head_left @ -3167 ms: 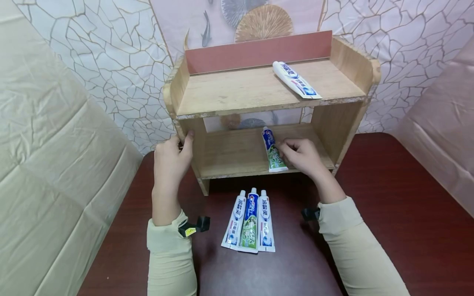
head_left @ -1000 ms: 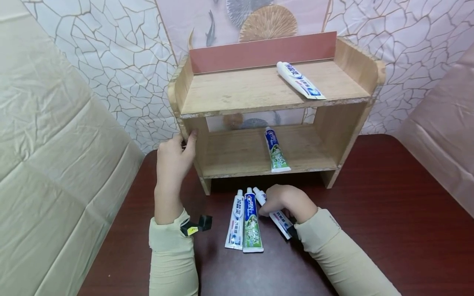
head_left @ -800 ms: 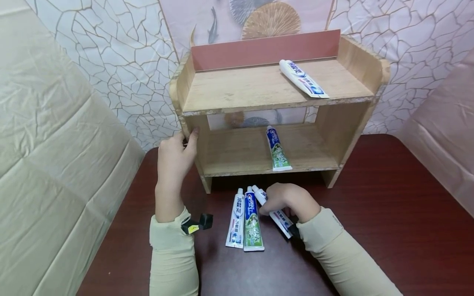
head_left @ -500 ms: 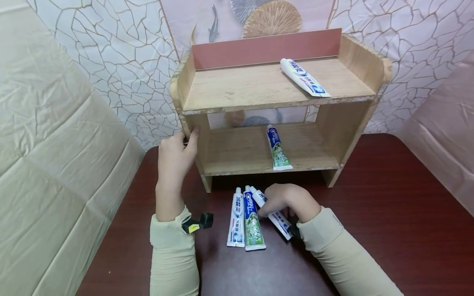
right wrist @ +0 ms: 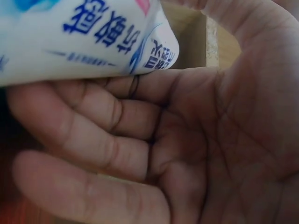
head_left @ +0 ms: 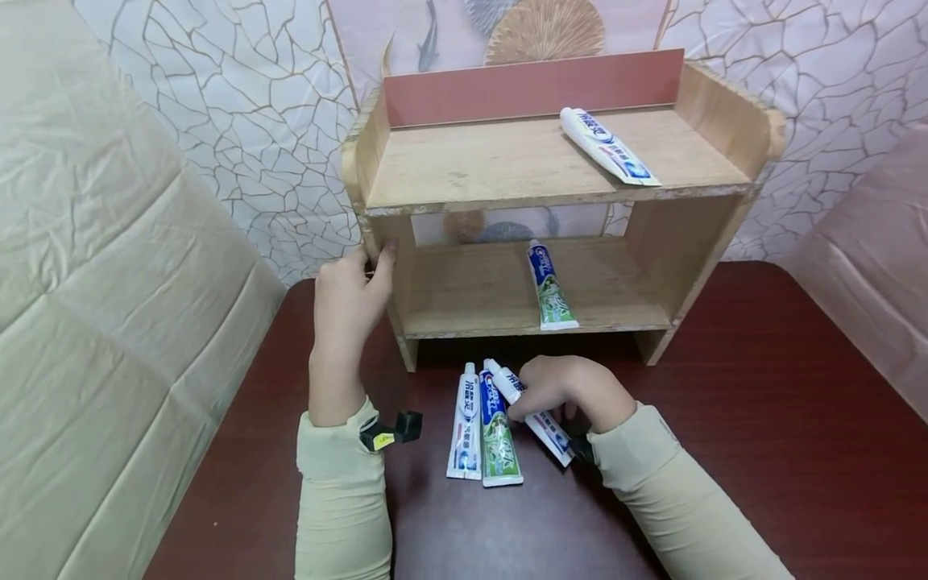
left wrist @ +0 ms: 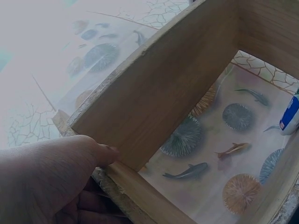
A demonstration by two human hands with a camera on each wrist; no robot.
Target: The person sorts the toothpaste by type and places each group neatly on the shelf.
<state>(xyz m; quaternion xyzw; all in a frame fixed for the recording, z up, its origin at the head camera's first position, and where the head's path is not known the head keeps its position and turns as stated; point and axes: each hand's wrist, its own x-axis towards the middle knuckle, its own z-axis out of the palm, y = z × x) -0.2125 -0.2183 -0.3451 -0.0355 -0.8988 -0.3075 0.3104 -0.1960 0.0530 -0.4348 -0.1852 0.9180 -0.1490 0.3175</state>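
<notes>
My left hand (head_left: 351, 298) grips the left side panel of a two-tier wooden shelf (head_left: 464, 302); in the left wrist view the thumb of that left hand (left wrist: 51, 170) lies over the panel's front edge. On the table, my right hand (head_left: 573, 387) pinches a white toothpaste tube (head_left: 548, 435), which lies slanted with its cap to the upper left. The same white toothpaste tube (right wrist: 98, 37) shows in the right wrist view, above curled fingers. Left of it lie a blue-green toothpaste tube (head_left: 499, 439), near its cap, and another white toothpaste tube (head_left: 465, 427).
One white toothpaste tube (head_left: 609, 147) rests slanted on the upper tier, its end at the front edge. A blue-green toothpaste tube (head_left: 553, 290) lies on the lower tier. Beneath the shelf is a dark red table (head_left: 783, 419); patterned cloth hangs behind.
My right hand has left the blue-green tube on the lower tier and come down to the table, where it took hold of the rightmost white tube and turned it aslant. The left hand keeps its grip.
</notes>
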